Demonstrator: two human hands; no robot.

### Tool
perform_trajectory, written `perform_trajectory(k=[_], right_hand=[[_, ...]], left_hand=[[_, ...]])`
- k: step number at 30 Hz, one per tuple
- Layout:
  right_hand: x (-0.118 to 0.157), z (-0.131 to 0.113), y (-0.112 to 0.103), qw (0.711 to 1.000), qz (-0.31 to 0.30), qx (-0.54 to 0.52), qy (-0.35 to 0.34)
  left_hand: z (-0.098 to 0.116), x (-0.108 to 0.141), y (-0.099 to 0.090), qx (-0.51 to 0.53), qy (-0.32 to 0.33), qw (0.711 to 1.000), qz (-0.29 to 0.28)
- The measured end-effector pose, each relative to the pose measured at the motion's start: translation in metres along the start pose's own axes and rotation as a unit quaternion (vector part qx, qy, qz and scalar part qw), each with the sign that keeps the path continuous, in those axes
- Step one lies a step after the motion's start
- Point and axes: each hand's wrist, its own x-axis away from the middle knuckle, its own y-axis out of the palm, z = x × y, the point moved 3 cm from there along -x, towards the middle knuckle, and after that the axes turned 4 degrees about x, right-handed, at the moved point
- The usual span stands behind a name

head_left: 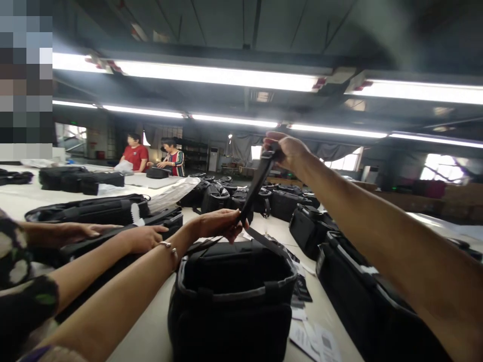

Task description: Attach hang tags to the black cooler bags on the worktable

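Strap of flat black webbing (257,187), drawn out on a slant above an open-topped, box-shaped black fabric bag with grey-edged rim (230,322), which stands upright on a long white counter (330,309). The left hand (222,224), with a silvery bracelet (169,248) at its wrist, has its grip closed on the strap's lower part, just above the rim; the right hand (287,150), raised higher, has its grip closed around the upper end, near a small dark fitting (267,155), probably a buckle. Progress, as judged: the strap is already lifted and extended, and its handling appears midway; it does not yet lie against the bag, whose mouth remains uncovered. Whether any adjustment is complete cannot be told. Printed white papers (322,344) lie beside the bag; at left, a co-worker's hand (141,240) rests on another black bag.
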Motion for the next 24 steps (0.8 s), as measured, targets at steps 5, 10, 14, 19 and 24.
perform_trajectory(k=[5,10,14,19,24], right_hand=[[0.064,0.07,-0.1,0.959,-0.199,0.126,0.158],[0.132,0.147,-0.121,0.913,-0.306,0.101,0.251],[0.139,0.168,-0.101,0.905,-0.319,0.149,0.238],[0.129,0.171,-0.089,0.866,-0.363,0.26,0.224],[0.124,0.169,-0.114,0.838,-0.376,0.331,0.217]], left_hand=[[-0.006,0.041,-0.014,-0.017,-0.011,0.998,0.057],[-0.025,0.043,-0.023,-0.028,0.0,0.99,0.139],[-0.031,0.041,-0.03,-0.067,-0.015,0.978,0.197],[-0.018,0.051,-0.036,-0.143,-0.071,0.968,0.195],[-0.022,0.06,-0.04,-0.195,-0.135,0.958,0.161]])
